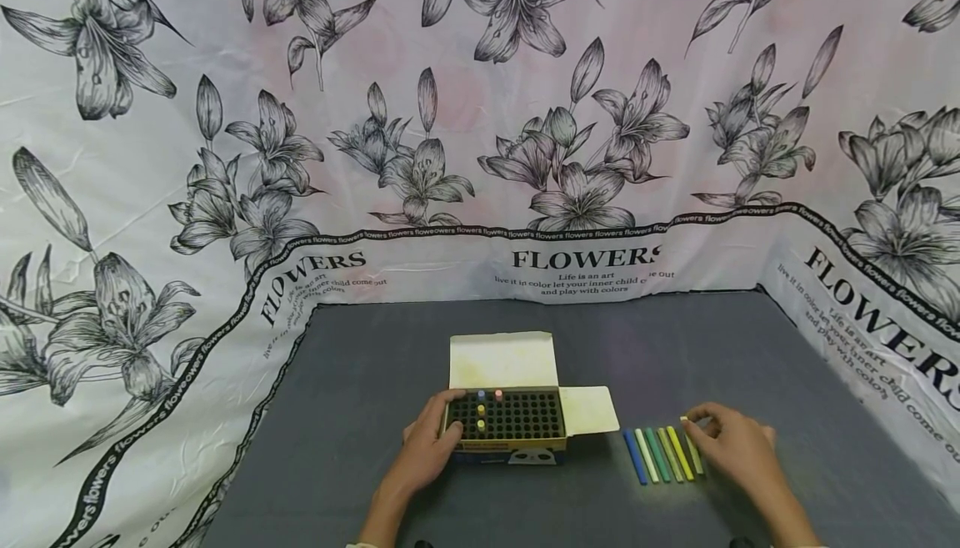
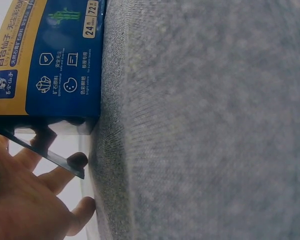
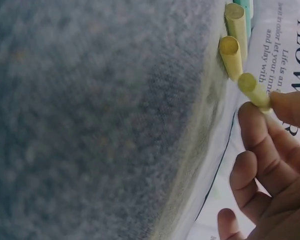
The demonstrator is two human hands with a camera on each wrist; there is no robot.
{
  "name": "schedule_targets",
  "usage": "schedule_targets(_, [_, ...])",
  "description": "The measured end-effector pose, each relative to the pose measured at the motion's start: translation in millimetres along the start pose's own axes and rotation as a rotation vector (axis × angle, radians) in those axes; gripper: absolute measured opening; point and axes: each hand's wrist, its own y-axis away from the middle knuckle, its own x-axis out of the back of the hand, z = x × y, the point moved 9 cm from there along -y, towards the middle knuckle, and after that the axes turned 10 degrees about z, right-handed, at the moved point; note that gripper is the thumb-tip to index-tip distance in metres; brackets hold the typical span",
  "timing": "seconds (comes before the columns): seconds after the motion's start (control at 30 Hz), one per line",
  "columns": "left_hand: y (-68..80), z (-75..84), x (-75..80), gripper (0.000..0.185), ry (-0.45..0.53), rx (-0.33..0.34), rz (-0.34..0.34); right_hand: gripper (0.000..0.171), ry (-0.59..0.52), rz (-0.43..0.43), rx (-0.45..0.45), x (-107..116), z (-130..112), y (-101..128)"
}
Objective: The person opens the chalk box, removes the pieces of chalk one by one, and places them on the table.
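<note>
While your left hand (image 1: 424,449) grips the left end of the box (image 1: 517,445), thumb over its rim, your right hand (image 1: 731,444) pinches a dull yellow stick (image 3: 253,90) between thumb and forefinger, so the gap there is narrow. That stick sits at those right fingertips, by its far end. Just left of your right fingers, other sticks lie side by side on the surface (image 1: 360,364): nearest is a bright yellow stick (image 1: 681,454), then an olive stick (image 1: 671,455), a green stick (image 1: 657,456), a whitish stick (image 1: 647,455) and, farthest, a blue stick (image 1: 634,457). Right of your left fingers, the box's black grid of holes (image 1: 528,416) holds four upright pieces, close to your thumb and forefinger. Its lid (image 1: 502,360) stands open beyond those fingers, and a side flap (image 1: 591,410) opens toward your right hand.
</note>
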Motion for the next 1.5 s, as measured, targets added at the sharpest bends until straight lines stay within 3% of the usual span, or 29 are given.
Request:
schedule_targets(0.43, [-0.4,-0.7,0.5,0.045,0.0,0.009,-0.012,0.027,0.103,-0.129,-0.062,-14,7,-6])
schedule_targets(0.73, [0.2,-2.0,0.4,0.045,-0.006,0.007,-0.004,0.027,0.135,-0.168,-0.055,-19,5,-4])
schedule_targets(1.23, [0.9,0.9,-0.1,0.045,0.008,-0.017,-0.01,0.032,0.097,-0.106,-0.064,-8,4,-9])
schedule_targets(1.5, [0.7,0.1,-0.1,0.045,0.016,-0.021,-0.004,0.032,0.033,0.052,0.036,4,-20,-7])
